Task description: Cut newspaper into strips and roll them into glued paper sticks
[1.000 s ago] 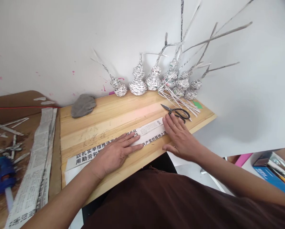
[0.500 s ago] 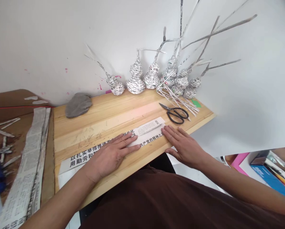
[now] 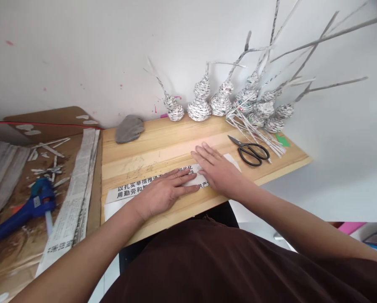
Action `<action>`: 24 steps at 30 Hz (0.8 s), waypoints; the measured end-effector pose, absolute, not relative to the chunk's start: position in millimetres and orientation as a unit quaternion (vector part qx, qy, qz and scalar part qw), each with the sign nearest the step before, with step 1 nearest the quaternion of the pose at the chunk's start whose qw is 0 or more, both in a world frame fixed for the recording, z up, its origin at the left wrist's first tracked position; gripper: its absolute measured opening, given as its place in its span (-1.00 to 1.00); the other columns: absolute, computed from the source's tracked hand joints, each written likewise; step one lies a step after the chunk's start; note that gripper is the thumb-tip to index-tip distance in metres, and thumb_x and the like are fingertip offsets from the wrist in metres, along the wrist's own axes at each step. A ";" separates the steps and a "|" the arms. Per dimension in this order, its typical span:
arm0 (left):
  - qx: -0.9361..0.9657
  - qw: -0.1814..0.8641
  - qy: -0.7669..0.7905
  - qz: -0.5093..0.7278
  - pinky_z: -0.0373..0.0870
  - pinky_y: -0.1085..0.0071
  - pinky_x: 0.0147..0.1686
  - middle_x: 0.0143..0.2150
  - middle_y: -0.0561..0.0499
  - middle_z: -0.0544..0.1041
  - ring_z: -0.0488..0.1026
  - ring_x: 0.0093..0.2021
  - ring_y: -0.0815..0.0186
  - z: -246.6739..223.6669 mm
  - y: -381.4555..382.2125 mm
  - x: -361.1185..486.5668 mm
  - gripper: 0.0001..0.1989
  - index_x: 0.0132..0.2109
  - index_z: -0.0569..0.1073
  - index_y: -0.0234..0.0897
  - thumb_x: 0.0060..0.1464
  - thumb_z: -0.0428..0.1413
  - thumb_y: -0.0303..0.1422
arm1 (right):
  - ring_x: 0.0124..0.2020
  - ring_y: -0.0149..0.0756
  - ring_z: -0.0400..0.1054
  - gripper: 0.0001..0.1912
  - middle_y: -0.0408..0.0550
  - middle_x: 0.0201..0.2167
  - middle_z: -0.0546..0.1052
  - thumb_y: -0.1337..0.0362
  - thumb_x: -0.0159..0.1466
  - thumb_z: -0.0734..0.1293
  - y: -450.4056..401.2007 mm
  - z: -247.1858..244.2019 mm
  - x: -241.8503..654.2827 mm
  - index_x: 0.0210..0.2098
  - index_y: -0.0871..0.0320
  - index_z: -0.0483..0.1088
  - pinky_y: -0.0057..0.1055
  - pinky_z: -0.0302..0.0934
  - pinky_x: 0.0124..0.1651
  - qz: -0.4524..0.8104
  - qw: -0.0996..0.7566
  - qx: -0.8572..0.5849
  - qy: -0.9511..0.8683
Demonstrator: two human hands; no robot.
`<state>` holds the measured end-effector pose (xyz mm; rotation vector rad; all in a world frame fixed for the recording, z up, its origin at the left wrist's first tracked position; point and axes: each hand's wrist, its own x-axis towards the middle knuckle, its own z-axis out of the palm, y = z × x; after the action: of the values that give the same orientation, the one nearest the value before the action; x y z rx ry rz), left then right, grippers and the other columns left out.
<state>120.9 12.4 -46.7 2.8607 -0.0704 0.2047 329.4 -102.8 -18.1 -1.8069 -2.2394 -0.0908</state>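
A long, folded strip of white newspaper with bold black characters (image 3: 128,190) is lying along the near side of a pale, wood-grained tabletop (image 3: 163,147). The left hand (image 3: 161,194) is resting palm-down across its middle, fingers extended and grasping nothing. The right hand (image 3: 218,170) is lying just beside it, over the strip; its fingers are stretching past the far edge, straight and unclenched, also grasping nothing. The strip's right end is showing beyond the right hand. Near that end, black metal scissors with looped handles (image 3: 241,144) are lying beside a loose bunch of thin, white rolled-paper sticks (image 3: 257,132). Behind, gourd-shaped figures of woven black-and-white paper (image 3: 199,109) are standing along the wall, and a rumpled grey cloth (image 3: 129,128) is lying at the tabletop's far left
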 end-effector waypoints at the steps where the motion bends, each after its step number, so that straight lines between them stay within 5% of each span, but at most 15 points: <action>1: 0.988 0.135 -0.023 0.067 0.06 0.12 0.30 0.36 0.11 0.14 -0.05 0.38 0.29 -46.1 11.7 120.9 -0.47 0.27 0.22 0.00 0.23 -0.13 -0.56 | 0.40 -0.08 -0.26 -0.44 0.14 0.34 0.10 0.25 0.39 0.11 -95.8 -23.7 330.5 0.34 0.24 0.00 0.00 -0.14 0.34 -0.013 0.118 -0.603 -0.789; 9: 0.984 0.129 0.119 0.040 -0.11 0.07 0.33 0.40 0.02 0.04 -0.20 0.41 0.20 -33.3 -33.3 109.9 -0.52 0.33 0.11 -0.14 0.30 -0.17 -0.38 | 0.40 -0.04 -0.34 -0.34 0.07 0.37 0.01 -0.02 0.38 0.07 -93.4 -40.6 339.5 0.36 0.16 -0.05 0.03 -0.23 0.34 0.033 0.086 -0.623 -0.777; 14: 0.980 0.106 0.159 0.049 -0.13 0.10 0.34 0.41 -0.11 -0.02 -0.23 0.41 0.15 -38.8 -52.9 90.7 -0.26 0.39 -0.09 -0.28 0.22 -0.19 0.03 | 0.40 -0.03 -0.31 -0.30 0.04 0.38 0.01 -0.05 0.36 0.09 -93.0 -40.7 338.4 0.37 0.15 -0.09 0.02 -0.22 0.35 0.027 0.080 -0.620 -0.780; 24: 0.970 0.038 0.240 0.019 -0.17 0.18 0.34 0.42 -0.13 -0.07 -0.21 0.41 0.12 -47.3 -51.5 28.0 -0.02 0.39 -0.14 -0.34 0.02 -0.23 0.24 | 0.39 0.02 -0.26 -0.28 0.01 0.37 0.03 -0.02 0.34 0.10 -89.9 -49.0 339.2 0.39 0.10 -0.15 0.05 -0.18 0.33 -0.002 0.075 -0.613 -0.786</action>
<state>28.0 -51.5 -47.3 2.9761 0.7369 0.0571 339.2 -89.9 -49.0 -1.8403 -2.3585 -0.0060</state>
